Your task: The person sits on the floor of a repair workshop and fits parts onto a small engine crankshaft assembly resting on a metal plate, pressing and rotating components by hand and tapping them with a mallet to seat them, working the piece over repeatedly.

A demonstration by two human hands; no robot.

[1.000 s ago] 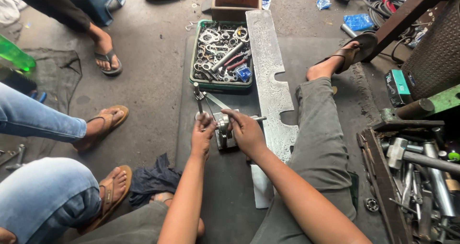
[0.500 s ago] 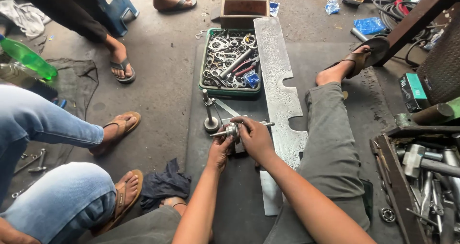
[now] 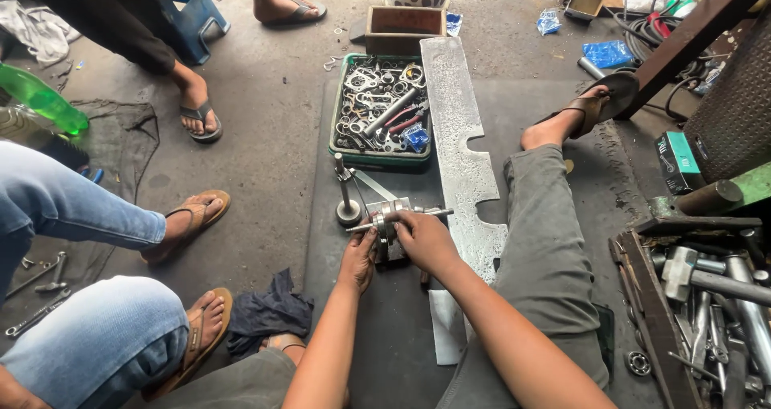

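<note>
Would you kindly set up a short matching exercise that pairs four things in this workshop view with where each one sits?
Things:
1. green tray of tools
2. green plastic bottle
3. dark rag
4. shafted metal part

Places:
A. far left edge
B. between both hands
C. ahead of the hands, beside the long metal plate
D. on the floor by a sandalled foot, lower left

Pairs: 1-C, 2-A, 3-D, 4-B

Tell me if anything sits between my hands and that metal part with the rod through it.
Nothing visible does. The left hand and right hand already rest on the metal part, either side of its rod.
</note>
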